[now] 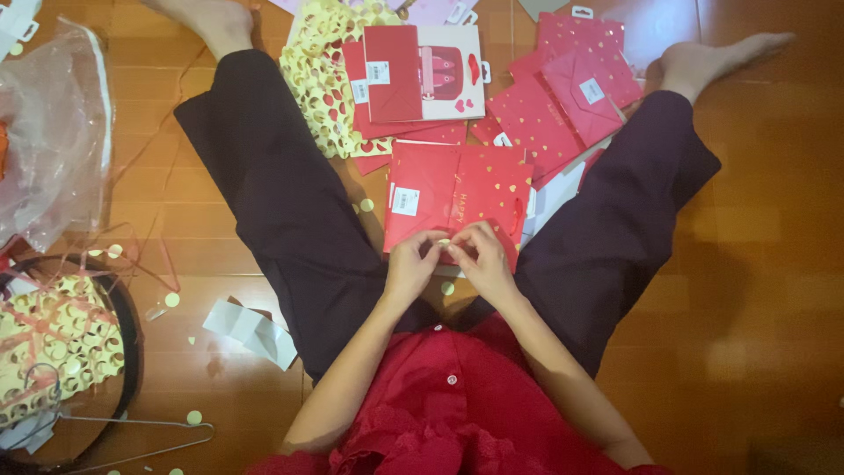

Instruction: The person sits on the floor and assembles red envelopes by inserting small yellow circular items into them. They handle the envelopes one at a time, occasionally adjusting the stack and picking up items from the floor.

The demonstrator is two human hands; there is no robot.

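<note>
Far left: a crumpled clear plastic bag [48, 132] lies on the wooden floor [774, 264]. Near left: a dark round tray [130, 352] holds a yellow punched-out sticker sheet [53, 343]; a wire hanger [132, 440] and a folded white paper scrap [251, 330] lie beside it, with loose yellow dots scattered about

Centre: the person sits with legs spread. The left hand [411, 264] and right hand [483, 257] meet at the near edge of a flat red gift bag with gold hearts [457, 202], which lies on the floor between the legs. The fingers of both hands are curled and pressed together, pinching something small and pale at that edge; what it is cannot be told

Judgement: the bag looks light, thin and stiff enough to crease, with a smooth face that may slip; best taken at an edge or corner, not the face

Beyond it: a second sticker sheet [321, 75], a red and white gift bag [426, 70], and a pile of pink-red dotted bags [563, 97], overlapping

Right: the legs hem the working space on both sides; the floor beyond the right leg is bare
</note>
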